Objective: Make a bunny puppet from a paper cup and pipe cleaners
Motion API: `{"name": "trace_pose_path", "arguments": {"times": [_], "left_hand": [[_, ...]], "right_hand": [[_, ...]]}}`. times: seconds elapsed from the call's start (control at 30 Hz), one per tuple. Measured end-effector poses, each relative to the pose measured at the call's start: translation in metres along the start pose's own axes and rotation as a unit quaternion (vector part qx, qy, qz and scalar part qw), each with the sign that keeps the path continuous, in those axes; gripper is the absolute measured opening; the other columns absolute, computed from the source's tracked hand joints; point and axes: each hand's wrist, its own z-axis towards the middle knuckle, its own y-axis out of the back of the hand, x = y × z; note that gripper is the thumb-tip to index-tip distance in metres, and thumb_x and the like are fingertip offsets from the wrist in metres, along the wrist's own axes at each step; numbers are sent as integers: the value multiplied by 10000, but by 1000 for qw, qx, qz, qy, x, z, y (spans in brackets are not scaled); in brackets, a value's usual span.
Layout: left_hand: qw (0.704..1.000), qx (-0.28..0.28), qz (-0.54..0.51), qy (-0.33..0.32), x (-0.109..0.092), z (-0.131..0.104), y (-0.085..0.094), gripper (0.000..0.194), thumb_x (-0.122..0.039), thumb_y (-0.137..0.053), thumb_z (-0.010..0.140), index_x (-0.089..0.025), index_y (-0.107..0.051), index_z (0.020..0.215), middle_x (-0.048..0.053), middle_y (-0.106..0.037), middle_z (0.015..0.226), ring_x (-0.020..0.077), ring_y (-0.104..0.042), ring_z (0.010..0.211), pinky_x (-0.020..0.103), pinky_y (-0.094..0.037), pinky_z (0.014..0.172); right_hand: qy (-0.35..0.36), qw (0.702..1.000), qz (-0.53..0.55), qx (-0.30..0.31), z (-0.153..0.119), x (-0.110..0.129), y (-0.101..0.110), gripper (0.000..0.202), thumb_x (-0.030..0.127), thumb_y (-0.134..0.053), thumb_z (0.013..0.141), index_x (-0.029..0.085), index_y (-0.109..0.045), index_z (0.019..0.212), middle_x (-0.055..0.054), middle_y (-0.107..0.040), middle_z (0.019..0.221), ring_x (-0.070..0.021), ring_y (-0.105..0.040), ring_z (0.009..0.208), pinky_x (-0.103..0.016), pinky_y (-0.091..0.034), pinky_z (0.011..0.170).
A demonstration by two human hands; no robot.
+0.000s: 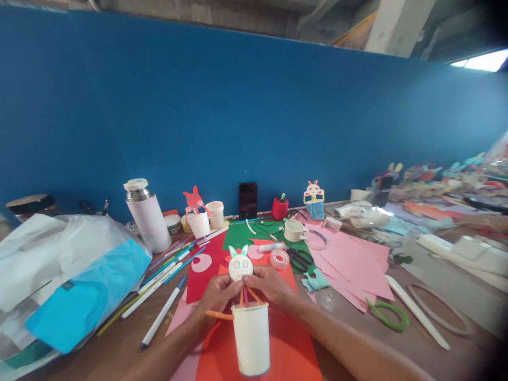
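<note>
Between my two hands is a round white paper bunny face (pixel 240 267) with green-edged ears and pink eyes. My left hand (pixel 222 292) pinches its lower left edge, and my right hand (pixel 270 284) grips its right side. Orange and magenta pipe cleaners (pixel 246 297) run from beneath the face into a white paper cup (pixel 251 341). The cup stands upright on orange-red paper (pixel 293 338), and an orange pipe cleaner arm (pixel 219 315) sticks out to its left.
Markers (pixel 163 312) and pipe cleaners lie to the left, near a white thermos (pixel 147 216) and a plastic bag (pixel 79 275). Tape (pixel 279 259), black scissors (pixel 300 259) and pink paper (pixel 353 264) are on the right. A phone (pixel 248 200) leans on the blue wall (pixel 238 106).
</note>
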Motion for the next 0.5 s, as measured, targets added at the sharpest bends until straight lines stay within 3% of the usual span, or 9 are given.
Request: {"name": "trace_pose_path", "arguments": {"times": [0.5], "left_hand": [[999,-36,-8,-3,6,3,0,275,-338,-707,537,-98,-630,646,-25,-532,459,48,-363,389,193,-232,420]], "right_hand": [[5,1000,-9,12,-3,7,-2,342,420,-632,669,131,-655,851,-17,-620,741,-149,-541,706,-285,-403,715]]}}
